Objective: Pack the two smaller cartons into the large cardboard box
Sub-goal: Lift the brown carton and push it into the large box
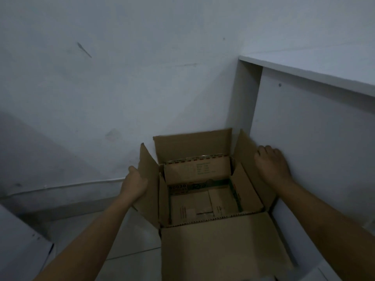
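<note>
A large brown cardboard box (223, 246) stands on the floor in a dim corner, all four flaps up or folded outward. Inside it sits a smaller open carton (194, 171) with green and red printing along its edges, and flat cardboard shows at its bottom. My left hand (135, 183) presses against the outside of the box's left flap (148, 183), fingers around its edge. My right hand (272, 165) lies on the outer side of the right flap (249, 165), fingers curled over it. A second small carton cannot be told apart.
A white wall (101, 98) runs behind the box. A white desk or cabinet (314, 118) stands tight against the box's right side, its top overhanging. Tiled floor (129, 250) lies to the left, with a white panel edge (20, 250) at the bottom left.
</note>
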